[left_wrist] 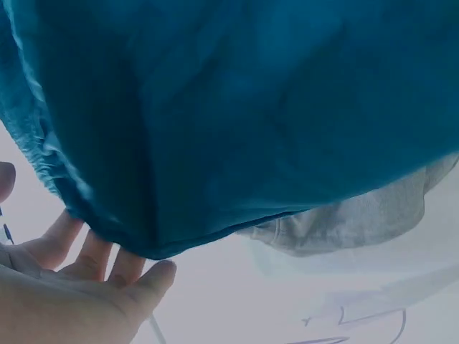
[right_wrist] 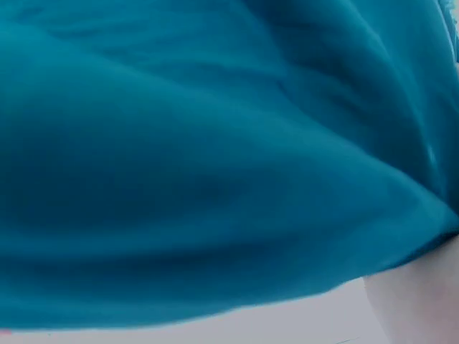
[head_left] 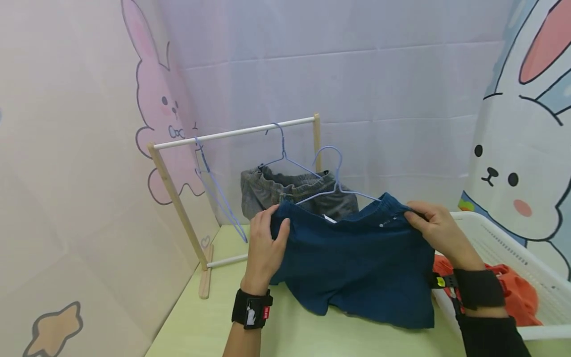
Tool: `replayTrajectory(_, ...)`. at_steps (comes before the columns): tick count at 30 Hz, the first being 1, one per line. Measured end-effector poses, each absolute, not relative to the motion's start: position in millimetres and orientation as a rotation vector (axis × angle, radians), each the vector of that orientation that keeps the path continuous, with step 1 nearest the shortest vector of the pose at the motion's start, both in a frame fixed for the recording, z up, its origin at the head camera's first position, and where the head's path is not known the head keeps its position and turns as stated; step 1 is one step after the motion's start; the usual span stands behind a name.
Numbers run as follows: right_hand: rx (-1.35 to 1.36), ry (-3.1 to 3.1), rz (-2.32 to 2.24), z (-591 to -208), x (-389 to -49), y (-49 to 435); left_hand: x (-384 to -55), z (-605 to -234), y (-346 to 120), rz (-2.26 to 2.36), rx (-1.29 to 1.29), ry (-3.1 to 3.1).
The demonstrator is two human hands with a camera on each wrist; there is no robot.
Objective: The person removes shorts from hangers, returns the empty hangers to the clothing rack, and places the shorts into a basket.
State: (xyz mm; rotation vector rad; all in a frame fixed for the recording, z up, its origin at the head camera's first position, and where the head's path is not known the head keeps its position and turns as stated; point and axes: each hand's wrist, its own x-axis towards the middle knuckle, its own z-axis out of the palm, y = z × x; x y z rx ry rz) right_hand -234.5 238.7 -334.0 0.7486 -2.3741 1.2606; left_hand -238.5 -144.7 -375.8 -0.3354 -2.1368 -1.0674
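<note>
A pair of dark blue shorts [head_left: 357, 263] hangs spread out on a light blue wire hanger [head_left: 337, 186], its hook standing up in front of the rack. My right hand [head_left: 439, 230] pinches the right end of the waistband between thumb and fingers. At the left end of the waistband is my left hand [head_left: 266, 245], its thumb over the front of the cloth in the head view. In the left wrist view the straight left fingers [left_wrist: 93, 261] touch the cloth edge, fingertips hidden behind it. Blue fabric [right_wrist: 215, 179] fills most of the right wrist view.
Behind the shorts stands a wooden rack with a white rail [head_left: 236, 133]. Grey shorts [head_left: 254, 191] on a hanger and a bare blue hanger [head_left: 214, 181] hang from it. A white basket [head_left: 546, 282] with orange-red clothing [head_left: 519, 297] is at right, on the pale green table [head_left: 303, 337].
</note>
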Motion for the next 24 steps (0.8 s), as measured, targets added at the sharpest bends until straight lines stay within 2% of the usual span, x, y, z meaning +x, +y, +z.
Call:
replayTrajectory(12,0.854,-2.362,1.198,-348,-244,228,-240,-384,-142,-0.869,-0.308,-2.171)
replayTrajectory(24,0.769,-2.430,1.102,-352,-246,219,-244,-383,-142,-0.850,-0.318,-2.200)
